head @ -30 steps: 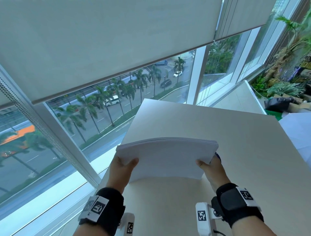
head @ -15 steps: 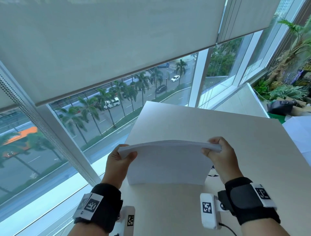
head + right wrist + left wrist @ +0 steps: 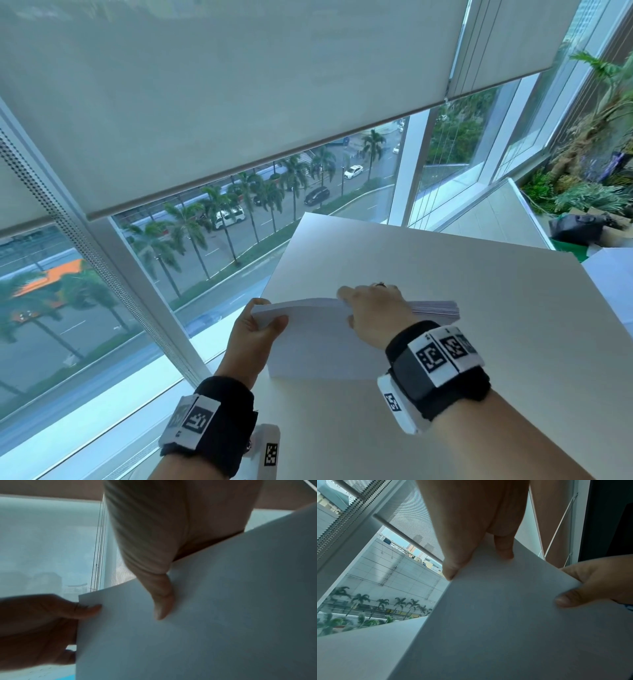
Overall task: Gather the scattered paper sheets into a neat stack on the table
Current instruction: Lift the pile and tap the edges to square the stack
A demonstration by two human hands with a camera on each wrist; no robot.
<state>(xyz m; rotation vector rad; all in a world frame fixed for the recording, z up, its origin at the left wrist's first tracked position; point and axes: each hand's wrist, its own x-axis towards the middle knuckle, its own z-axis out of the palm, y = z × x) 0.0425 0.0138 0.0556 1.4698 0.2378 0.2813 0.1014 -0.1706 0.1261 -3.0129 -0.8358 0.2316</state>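
A thick stack of white paper sheets (image 3: 315, 346) stands on its long edge on the pale table (image 3: 445, 267), its top leaning away from me. My left hand (image 3: 255, 332) grips the stack's upper left corner, thumb on the near face (image 3: 452, 568). My right hand (image 3: 373, 311) lies over the middle of the top edge, thumb pressed on the near face (image 3: 163, 601) and fingers behind the sheets. The stack's right end (image 3: 435, 308) juts out past that hand. The paper (image 3: 505, 615) fills both wrist views (image 3: 223, 615).
The table's left edge runs close to a tall window with a lowered blind (image 3: 222, 102). More white sheets (image 3: 613, 274) lie at the far right. A black bag (image 3: 575, 229) and plants (image 3: 589, 192) sit beyond the table's far right corner.
My right hand has slid left from the stack's right corner to the middle of its top edge. The left hand keeps its grip on the left corner.
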